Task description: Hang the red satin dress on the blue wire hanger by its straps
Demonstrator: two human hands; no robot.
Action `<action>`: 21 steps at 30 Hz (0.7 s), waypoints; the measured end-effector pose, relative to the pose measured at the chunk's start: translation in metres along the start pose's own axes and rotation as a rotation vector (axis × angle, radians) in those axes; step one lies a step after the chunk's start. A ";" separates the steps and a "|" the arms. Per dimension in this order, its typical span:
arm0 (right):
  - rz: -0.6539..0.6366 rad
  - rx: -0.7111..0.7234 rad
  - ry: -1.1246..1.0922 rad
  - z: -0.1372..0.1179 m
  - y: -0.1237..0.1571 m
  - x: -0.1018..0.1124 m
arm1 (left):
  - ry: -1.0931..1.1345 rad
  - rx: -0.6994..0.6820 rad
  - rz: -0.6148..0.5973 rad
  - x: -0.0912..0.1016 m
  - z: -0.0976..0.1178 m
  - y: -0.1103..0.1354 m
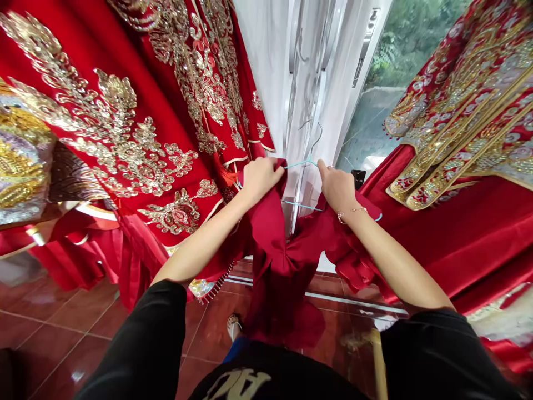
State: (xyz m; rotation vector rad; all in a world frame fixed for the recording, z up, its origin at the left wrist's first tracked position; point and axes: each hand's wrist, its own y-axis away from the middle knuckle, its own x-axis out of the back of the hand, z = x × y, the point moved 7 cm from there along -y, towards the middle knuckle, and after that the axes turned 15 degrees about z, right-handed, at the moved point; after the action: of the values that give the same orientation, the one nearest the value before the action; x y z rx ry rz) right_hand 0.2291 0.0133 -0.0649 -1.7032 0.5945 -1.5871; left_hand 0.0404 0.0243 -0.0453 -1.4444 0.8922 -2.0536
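Note:
My left hand (260, 179) grips the top of a plain red cloth garment (283, 266), which hangs in folds down towards the floor. My right hand (338, 189) pinches the same red cloth farther right, close to the lower bar of a light blue wire clothes hanger (307, 164). The hanger's hook rises between my hands, and part of its lower bar is hidden by the cloth. A thin gold bracelet (352, 212) circles my right wrist.
Red robes with dense gold embroidery hang on both sides: one (137, 139) at left, another (462, 133) at right. Ahead stands a white door frame (310, 66) with glass beside it. Below lies glossy red-brown floor tile (54, 328).

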 end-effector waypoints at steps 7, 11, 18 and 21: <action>-0.020 -0.037 -0.134 -0.001 0.010 0.006 | 0.000 -0.146 -0.135 0.006 0.021 0.043; 0.167 -0.179 -0.174 0.002 0.034 0.005 | 0.192 0.009 0.109 0.012 0.008 0.042; 0.186 -0.511 -0.076 0.041 0.064 -0.039 | 0.171 0.117 0.071 -0.035 0.015 0.023; 0.125 -0.470 -0.129 0.065 0.061 -0.046 | 0.194 0.156 0.063 -0.037 -0.002 0.030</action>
State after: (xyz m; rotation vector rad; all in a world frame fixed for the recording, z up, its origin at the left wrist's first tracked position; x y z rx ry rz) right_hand 0.2956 0.0220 -0.1403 -2.0418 1.0472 -1.3032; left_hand 0.0510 0.0300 -0.0914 -1.1365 0.8200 -2.1900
